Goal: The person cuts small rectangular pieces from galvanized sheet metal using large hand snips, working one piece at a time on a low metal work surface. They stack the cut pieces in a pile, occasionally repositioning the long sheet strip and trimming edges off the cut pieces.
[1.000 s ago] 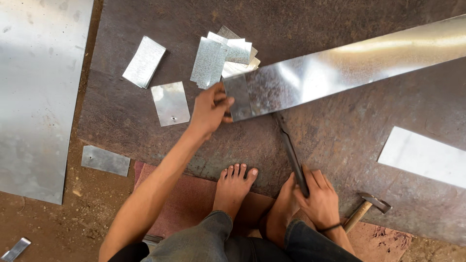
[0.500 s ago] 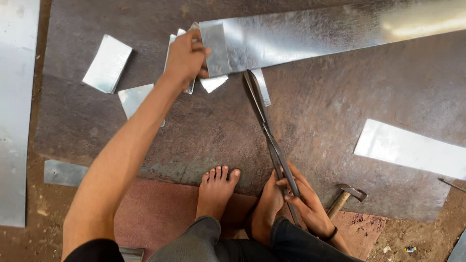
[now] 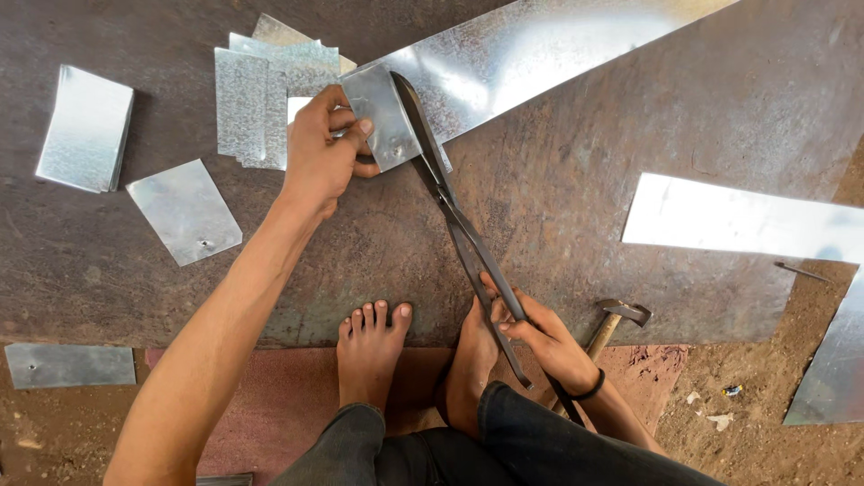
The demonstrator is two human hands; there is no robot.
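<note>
A long shiny sheet-metal strip [image 3: 540, 54] lies across a dark steel plate [image 3: 576, 216]. My left hand [image 3: 326, 148] pinches the strip's near end, which bends up as a small flap [image 3: 382, 126]. My right hand [image 3: 544, 340] grips the handles of long black tin snips [image 3: 454, 216]. The snips' blades sit at the strip's edge, just right of the flap, cutting across it. Both my bare feet [image 3: 371, 351] rest at the plate's near edge.
Several cut metal rectangles [image 3: 261, 94] lie piled behind my left hand, with more [image 3: 184, 211] to the left. A hammer [image 3: 612, 324] lies by my right wrist. Another metal sheet [image 3: 747, 220] lies at right, with a nail [image 3: 801, 270] beside it.
My right hand has lifted the snips from beside my foot and brought the blades onto the strip. My left hand kept its hold on the strip's end, which is now bent up.
</note>
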